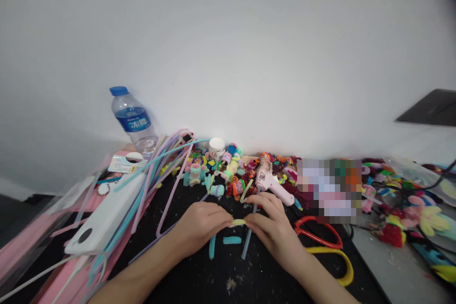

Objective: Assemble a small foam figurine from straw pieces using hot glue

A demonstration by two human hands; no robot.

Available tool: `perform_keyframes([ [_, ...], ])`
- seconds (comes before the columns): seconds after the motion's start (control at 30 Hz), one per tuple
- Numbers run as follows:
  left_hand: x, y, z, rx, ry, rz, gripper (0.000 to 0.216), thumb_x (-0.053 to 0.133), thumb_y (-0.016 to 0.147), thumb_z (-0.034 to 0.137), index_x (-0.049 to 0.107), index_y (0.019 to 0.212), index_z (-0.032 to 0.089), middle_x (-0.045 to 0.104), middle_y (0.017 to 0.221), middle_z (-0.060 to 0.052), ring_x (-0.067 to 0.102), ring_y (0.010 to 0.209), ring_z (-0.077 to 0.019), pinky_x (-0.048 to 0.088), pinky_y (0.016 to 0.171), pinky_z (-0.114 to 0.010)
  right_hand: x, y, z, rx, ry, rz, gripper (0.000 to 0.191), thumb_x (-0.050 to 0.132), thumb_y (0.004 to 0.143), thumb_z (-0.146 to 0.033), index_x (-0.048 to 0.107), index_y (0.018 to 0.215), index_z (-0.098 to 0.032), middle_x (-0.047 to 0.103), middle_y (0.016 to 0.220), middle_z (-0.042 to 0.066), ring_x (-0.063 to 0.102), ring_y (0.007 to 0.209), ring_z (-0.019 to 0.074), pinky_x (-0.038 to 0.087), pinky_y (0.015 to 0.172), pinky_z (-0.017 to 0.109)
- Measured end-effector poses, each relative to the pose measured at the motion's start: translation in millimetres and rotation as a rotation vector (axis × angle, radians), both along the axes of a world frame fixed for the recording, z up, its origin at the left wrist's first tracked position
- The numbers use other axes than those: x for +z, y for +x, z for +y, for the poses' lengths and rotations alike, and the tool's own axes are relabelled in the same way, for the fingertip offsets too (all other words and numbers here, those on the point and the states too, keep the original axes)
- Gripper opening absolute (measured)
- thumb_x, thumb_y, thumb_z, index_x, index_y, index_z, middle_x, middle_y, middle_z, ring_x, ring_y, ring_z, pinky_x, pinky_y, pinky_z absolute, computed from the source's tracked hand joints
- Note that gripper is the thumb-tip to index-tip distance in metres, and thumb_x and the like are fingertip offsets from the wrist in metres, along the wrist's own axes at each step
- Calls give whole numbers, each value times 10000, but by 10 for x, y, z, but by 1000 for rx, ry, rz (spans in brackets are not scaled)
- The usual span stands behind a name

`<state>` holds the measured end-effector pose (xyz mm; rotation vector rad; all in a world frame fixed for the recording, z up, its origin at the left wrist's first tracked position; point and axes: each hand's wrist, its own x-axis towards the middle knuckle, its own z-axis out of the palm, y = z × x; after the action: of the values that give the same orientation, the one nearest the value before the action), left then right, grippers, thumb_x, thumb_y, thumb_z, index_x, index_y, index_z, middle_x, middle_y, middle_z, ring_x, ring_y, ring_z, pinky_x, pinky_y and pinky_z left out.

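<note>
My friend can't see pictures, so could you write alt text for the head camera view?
A person's left hand and right hand hold a short yellow strip between them over a black surface. Nearby are two blue strips; behind, a pink glue gun, colourful fuzzy figures and a clear bottle.

Presents as a short, fuzzy, pale yellow strip (238, 222). Runs nearly straight and level across the view. Sits pinched between left hand (204, 224) and right hand (272, 223), with mid-length exposed and ends hidden by fingers.
</note>
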<state>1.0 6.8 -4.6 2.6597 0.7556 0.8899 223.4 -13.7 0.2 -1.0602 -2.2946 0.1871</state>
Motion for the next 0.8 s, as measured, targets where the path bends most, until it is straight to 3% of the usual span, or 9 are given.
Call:
perform_keyframes([
  [0.43,-31,-20,1,29,-24,3,202,467,915,211,651,845,166,701,791,-15,630,703,-128,475,650,-235,10,-1,2,-11,11,19,103,541,865,-171,627,864,-227,565,1122,66,447,1098,255,396,884,438],
  [0.8,-15,-10,-24,121,-123,-55,222,523,876,208,593,671,156,635,657,-18,579,611,-118,437,591,-215,1,12,20,-43,34,20,117,521,877,-183,628,851,-223,570,1106,66,460,1083,238,402,901,438],
])
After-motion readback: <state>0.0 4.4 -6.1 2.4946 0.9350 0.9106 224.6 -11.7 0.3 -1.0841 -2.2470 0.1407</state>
